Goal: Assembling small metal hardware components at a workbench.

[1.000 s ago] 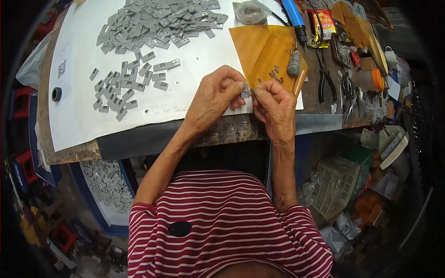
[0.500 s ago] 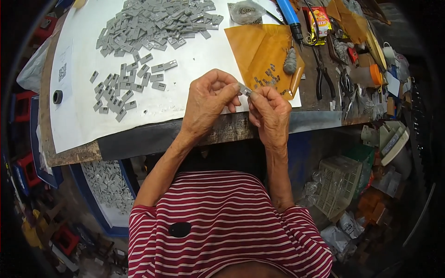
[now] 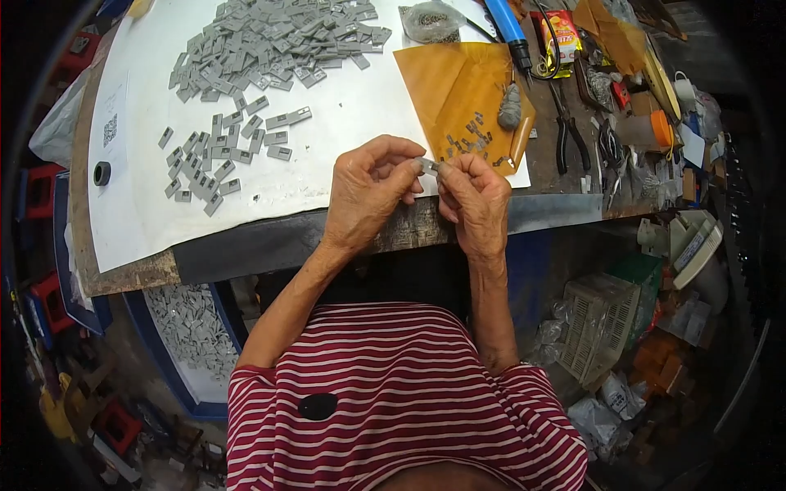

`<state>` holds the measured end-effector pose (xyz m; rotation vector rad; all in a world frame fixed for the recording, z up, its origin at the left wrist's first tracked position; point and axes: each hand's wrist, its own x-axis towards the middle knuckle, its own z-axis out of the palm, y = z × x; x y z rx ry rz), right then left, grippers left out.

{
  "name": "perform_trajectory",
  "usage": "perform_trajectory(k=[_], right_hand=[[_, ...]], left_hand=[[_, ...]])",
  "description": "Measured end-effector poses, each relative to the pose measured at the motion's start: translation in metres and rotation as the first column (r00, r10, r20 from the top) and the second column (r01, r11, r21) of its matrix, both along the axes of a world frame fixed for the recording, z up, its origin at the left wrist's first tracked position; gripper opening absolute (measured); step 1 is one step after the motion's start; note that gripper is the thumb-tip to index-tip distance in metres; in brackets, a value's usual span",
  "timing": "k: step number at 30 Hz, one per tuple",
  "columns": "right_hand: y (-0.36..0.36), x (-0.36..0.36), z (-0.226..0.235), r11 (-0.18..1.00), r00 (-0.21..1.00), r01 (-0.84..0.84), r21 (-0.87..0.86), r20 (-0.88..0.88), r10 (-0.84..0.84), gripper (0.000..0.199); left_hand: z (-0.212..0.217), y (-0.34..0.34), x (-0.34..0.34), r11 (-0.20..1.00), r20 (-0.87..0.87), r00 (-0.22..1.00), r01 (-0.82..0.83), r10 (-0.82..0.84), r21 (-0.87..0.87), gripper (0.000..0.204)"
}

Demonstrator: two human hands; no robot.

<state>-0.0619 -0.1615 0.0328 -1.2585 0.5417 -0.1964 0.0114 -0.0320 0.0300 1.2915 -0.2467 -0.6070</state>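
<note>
A small grey rectangular piece (image 3: 428, 166) is pinched between my two hands above the table's near edge. My left hand (image 3: 364, 192) grips one end of it with thumb and fingers. At the other end, my right hand (image 3: 475, 196) closes its thumb and forefinger on it; whether a smaller part is also in those fingers is hidden. Just beyond my right hand lies an amber sheet (image 3: 434, 82) with several tiny dark metal parts (image 3: 475, 135) on it. Left of my hands, a loose group of similar grey pieces (image 3: 201, 164) rests on white paper (image 3: 319, 176).
A large heap of grey pieces (image 3: 274, 41) covers the far paper. Pliers (image 3: 571, 135), a blue handheld tool (image 3: 508, 29), and a bag of small parts (image 3: 434, 22) are at the right. A black ring (image 3: 101, 173) sits left. Below the table stands a blue-rimmed tray (image 3: 176, 376) of grey pieces.
Both hands have shifted very slightly, and the grey piece between them has moved a little to the left and tilted less. Both hands keep their pinch.
</note>
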Motion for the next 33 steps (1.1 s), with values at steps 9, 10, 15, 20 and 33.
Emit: perform_trajectory(k=[9,10,15,20,33], right_hand=[[0.003,0.001,-0.002,0.999,1.0,0.007,0.041,0.004,-0.007,0.011],[0.005,0.002,-0.001,0.999,1.0,0.014,0.052,0.0,-0.014,0.011],[0.002,0.001,-0.002,0.999,0.999,-0.042,-0.016,-0.002,0.042,0.012],[-0.001,0.002,-0.002,0.993,0.996,-0.087,-0.081,0.018,0.089,0.009],[0.004,0.01,-0.003,0.962,0.997,-0.076,-0.264,-0.031,0.07,0.006]], left_hand=[[-0.002,0.0,-0.002,1.0,0.001,1.0,0.003,-0.003,0.002,0.014],[-0.003,0.001,-0.002,1.0,0.001,1.0,0.002,-0.002,0.002,0.014],[-0.004,0.003,0.0,1.0,-0.049,0.999,0.02,-0.021,-0.022,0.013],[-0.005,0.001,0.001,0.999,-0.04,0.998,0.041,-0.042,-0.009,0.014],[-0.01,0.013,0.008,0.968,0.635,0.759,-0.026,-0.143,0.25,0.021]])
